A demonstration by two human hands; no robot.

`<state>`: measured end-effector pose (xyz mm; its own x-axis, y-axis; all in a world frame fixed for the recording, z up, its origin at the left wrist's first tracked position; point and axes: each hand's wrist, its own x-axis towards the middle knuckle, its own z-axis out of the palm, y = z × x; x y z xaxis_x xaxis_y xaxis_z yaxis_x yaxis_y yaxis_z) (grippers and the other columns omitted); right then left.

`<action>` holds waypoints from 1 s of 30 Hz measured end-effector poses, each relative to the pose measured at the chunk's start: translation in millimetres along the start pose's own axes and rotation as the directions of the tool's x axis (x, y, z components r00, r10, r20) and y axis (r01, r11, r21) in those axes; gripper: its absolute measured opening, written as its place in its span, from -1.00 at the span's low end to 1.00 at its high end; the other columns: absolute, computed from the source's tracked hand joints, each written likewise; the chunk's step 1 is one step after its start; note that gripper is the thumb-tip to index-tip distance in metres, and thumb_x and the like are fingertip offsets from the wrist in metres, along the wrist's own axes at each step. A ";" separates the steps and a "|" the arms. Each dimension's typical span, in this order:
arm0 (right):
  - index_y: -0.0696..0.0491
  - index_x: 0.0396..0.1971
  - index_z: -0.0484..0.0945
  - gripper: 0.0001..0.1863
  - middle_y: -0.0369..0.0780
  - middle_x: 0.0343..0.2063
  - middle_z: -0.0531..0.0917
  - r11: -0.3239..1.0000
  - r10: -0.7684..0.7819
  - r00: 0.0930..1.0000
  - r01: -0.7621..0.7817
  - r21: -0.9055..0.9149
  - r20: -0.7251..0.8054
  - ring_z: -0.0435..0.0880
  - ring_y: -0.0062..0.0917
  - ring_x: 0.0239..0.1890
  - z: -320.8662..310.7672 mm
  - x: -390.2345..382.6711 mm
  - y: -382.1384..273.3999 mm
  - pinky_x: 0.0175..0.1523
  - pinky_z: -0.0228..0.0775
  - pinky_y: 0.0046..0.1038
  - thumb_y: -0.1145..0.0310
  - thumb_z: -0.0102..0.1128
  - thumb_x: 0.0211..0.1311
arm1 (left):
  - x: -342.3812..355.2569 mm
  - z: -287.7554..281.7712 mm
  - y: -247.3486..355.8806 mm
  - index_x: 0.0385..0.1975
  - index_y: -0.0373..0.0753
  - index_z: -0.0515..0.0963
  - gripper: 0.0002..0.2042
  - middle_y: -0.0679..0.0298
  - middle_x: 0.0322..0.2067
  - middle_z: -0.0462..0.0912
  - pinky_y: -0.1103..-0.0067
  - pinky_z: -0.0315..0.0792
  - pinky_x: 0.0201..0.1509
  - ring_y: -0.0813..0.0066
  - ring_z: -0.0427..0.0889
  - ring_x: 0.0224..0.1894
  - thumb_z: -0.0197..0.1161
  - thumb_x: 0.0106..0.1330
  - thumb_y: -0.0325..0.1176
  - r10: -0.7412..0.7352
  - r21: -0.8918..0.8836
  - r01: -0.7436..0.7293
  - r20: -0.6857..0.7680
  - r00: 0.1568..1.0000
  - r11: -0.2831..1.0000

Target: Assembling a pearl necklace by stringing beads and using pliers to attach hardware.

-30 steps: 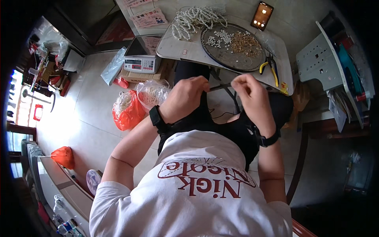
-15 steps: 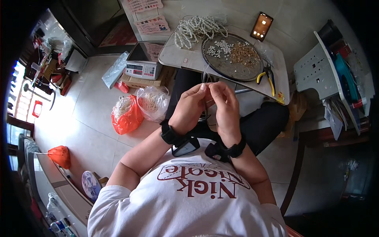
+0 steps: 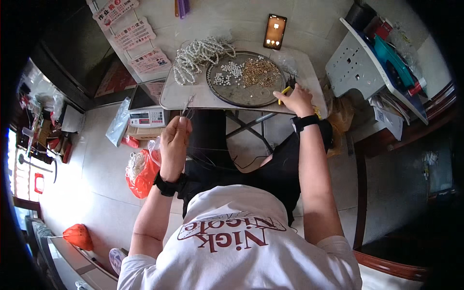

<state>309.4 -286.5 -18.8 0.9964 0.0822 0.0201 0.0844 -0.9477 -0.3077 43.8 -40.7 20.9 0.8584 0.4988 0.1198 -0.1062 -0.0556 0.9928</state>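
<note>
My left hand (image 3: pixel 175 140) is closed, thumb and fingers pinching a bundle of thin wire or thread (image 3: pixel 188 110). Loose loops of it rise above the fingertips, and fine strands trail over my dark-trousered lap. At the table's right front, my right hand (image 3: pixel 297 100) is closed round the yellow-handled pliers (image 3: pixel 283 94), which lie by the tray's edge. Their dark jaws point away from me. Beside them is a round dark tray (image 3: pixel 227 95) with white beads (image 3: pixel 227 73) and a heap of small gold-coloured pieces (image 3: pixel 261 72).
On the small table (image 3: pixel 174 99), strung white beads (image 3: pixel 200 57) are piled at the back left. A phone (image 3: pixel 275 32) leans against the wall. A scale (image 3: pixel 147 117) stands left of the table, above a red bag (image 3: pixel 144 179) on the floor. A shelf (image 3: pixel 355 63) is at the right.
My hands have parted from their joined position. The left moved left with the thread, and the right reached forward and took hold of the pliers. The whole view has shifted.
</note>
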 end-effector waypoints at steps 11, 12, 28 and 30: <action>0.35 -0.29 0.46 -0.65 0.16 -0.29 0.51 0.988 -0.064 0.888 0.122 0.098 -0.455 0.42 -0.06 -0.02 -2.8 -12.1 -8.5 0.06 0.30 -0.19 0.33 -0.16 0.20 | 16.0 14.2 0.8 -0.48 -0.37 0.42 -0.79 0.07 -0.62 0.48 0.50 0.34 -0.45 0.26 0.43 -0.59 -0.01 0.36 -0.39 0.357 0.448 -0.299 -0.048 0.933 0.842; 0.33 -0.26 0.46 -0.66 0.01 -0.38 0.55 0.963 -0.131 0.805 0.241 0.117 -0.578 0.49 -0.20 -0.07 -3.1 -21.3 -11.5 -0.02 0.38 -0.27 0.31 -0.15 0.25 | 15.1 15.4 -0.3 -0.48 -0.37 0.42 -0.80 0.07 -0.62 0.48 0.50 0.34 -0.44 0.24 0.45 -0.58 -0.01 0.36 -0.40 0.384 0.439 -0.325 -0.050 0.922 0.837; 0.17 -0.06 0.39 -0.63 -0.21 -0.30 0.52 0.051 -0.798 0.313 -0.816 0.576 0.514 0.58 -0.27 -0.12 -56.5 -177.5 -109.4 0.08 0.40 -0.12 0.19 -0.21 0.39 | -0.2 14.9 -3.2 -0.45 -0.33 0.40 -0.97 0.11 -0.52 0.50 0.40 0.39 -0.41 0.10 0.53 -0.44 0.03 0.21 -0.59 0.528 0.555 -0.458 0.041 0.849 0.694; 0.09 -0.18 0.41 -0.68 -0.29 -0.41 0.48 0.028 -0.824 0.293 -0.834 0.551 0.485 0.55 -0.45 -0.30 -47.0 -173.3 -106.7 -0.10 0.45 -0.29 0.15 -0.20 0.40 | 0.3 16.4 -3.1 -0.45 -0.33 0.40 -0.96 0.10 -0.51 0.50 0.40 0.39 -0.40 0.10 0.52 -0.45 0.03 0.20 -0.61 0.550 0.564 -0.476 0.046 0.834 0.675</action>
<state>128.0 -214.1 55.3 0.2195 0.9544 -0.2022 -0.8323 0.0750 -0.5492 52.6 -54.5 18.0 0.6805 0.3458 0.6461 -0.1970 -0.7629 0.6158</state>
